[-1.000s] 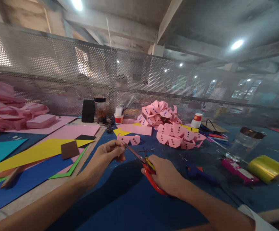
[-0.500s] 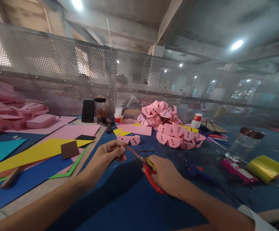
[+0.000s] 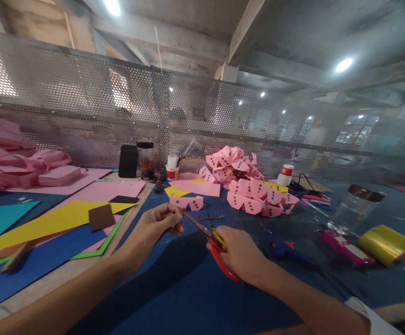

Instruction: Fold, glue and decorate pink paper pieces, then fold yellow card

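Observation:
My right hand (image 3: 239, 249) grips a pair of scissors (image 3: 219, 258) with red and yellow handles, its blades pointing up and to the left. At the blade tips, the fingers of my left hand (image 3: 162, 221) are pinched together; whatever they hold is too small or hidden to make out. Just beyond them lies a pink paper piece (image 3: 197, 203) with dark squares on it. A thin dark strip (image 3: 212, 217) rests on the blue tabletop (image 3: 181, 288) behind the scissors.
Pink dotted paper pieces (image 3: 246, 197) are heaped ahead. Coloured sheets (image 3: 59, 221) and a brown square (image 3: 101, 217) lie at left, near pink paper forms (image 3: 10, 163). To the right are a blue glue gun (image 3: 289, 253), a clear jar (image 3: 351, 211) and a yellow roll (image 3: 389, 244).

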The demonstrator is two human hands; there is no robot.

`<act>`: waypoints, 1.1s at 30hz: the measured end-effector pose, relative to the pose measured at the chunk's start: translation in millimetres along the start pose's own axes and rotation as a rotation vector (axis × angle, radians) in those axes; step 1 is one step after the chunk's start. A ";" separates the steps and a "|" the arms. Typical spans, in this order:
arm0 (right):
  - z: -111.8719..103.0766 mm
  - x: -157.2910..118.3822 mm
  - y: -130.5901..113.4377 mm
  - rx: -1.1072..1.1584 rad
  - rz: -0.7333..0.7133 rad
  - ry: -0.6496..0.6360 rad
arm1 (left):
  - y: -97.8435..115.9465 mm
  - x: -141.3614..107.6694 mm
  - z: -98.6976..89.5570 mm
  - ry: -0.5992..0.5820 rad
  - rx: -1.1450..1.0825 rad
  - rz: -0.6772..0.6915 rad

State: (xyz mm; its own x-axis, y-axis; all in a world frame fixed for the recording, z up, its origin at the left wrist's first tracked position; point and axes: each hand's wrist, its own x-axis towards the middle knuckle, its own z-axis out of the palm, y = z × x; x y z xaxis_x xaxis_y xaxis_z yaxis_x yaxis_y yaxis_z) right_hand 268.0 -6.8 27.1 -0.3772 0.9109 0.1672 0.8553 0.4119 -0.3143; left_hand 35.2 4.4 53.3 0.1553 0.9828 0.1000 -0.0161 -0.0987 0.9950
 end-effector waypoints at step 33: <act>-7.4 -3.8 -7.6 0.053 0.037 -0.055 | -6.0 2.8 -4.6 0.001 -0.030 0.030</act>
State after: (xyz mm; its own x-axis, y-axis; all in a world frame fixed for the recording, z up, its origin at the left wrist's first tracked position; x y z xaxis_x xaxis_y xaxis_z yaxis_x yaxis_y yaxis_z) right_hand 265.6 -13.6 35.8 -0.3657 0.9249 0.1038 0.8496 0.3773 -0.3687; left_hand 31.2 8.4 47.6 0.1531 0.9796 0.1299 -0.0502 -0.1236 0.9911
